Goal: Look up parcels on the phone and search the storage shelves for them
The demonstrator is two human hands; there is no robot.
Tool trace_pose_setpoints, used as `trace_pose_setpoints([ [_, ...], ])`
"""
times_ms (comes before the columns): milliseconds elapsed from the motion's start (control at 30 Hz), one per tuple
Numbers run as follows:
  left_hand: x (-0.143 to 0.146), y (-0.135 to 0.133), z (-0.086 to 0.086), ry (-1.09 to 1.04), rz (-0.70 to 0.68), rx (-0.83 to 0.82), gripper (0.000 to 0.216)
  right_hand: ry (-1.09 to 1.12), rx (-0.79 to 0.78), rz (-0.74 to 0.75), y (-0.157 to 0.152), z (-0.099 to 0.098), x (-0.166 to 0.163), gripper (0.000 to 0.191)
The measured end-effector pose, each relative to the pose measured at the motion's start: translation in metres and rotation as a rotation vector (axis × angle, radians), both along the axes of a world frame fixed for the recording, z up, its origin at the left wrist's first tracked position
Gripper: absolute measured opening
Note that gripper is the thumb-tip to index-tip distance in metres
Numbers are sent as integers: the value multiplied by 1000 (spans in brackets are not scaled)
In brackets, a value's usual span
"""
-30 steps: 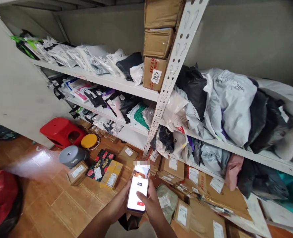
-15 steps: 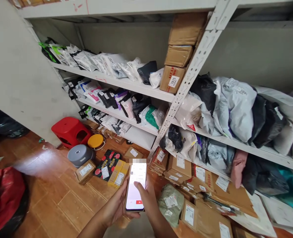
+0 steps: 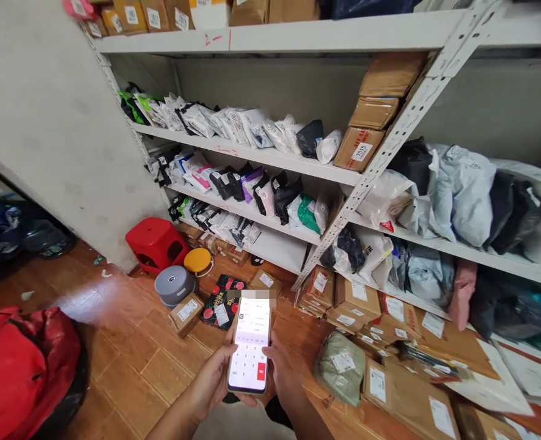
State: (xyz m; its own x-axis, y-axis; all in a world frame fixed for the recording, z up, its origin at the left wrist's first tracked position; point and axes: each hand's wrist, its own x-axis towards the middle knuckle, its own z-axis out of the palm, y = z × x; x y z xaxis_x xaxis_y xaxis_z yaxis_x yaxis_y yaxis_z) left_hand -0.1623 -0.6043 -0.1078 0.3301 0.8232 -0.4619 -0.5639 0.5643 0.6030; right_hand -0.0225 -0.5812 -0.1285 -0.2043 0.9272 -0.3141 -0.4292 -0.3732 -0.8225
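Both hands hold a slim glossy phone low in the middle of the view, over a strip of bare wood-plank floor that runs open to the left between a red bag and the parcels: the left hand is curled under its left edge and the right hand grips the right edge, thumb on the lit screen (a number keypad with one red key). To the right, white metal shelves crowd in, packed with soft crinkled poly mailers, and a cardboard box labelled "7015" sits against the perforated upright. Labelled cartons litter the floor beneath, beside a red plastic stool and a round grey cylinder.
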Motion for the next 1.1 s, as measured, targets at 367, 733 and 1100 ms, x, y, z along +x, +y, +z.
trace_pose_setpoints([
  [367, -27, -12, 3, -150, -60, 53, 104, -29, 56, 113, -11, 39, -13, 46],
  [733, -31, -8, 4, -10, -25, 34, 105, -41, 75, 120, -10, 37, -19, 55],
  [1100, -39, -5, 3, -96, -128, 59, 119, -32, -50, 9, -7, 41, -25, 45],
])
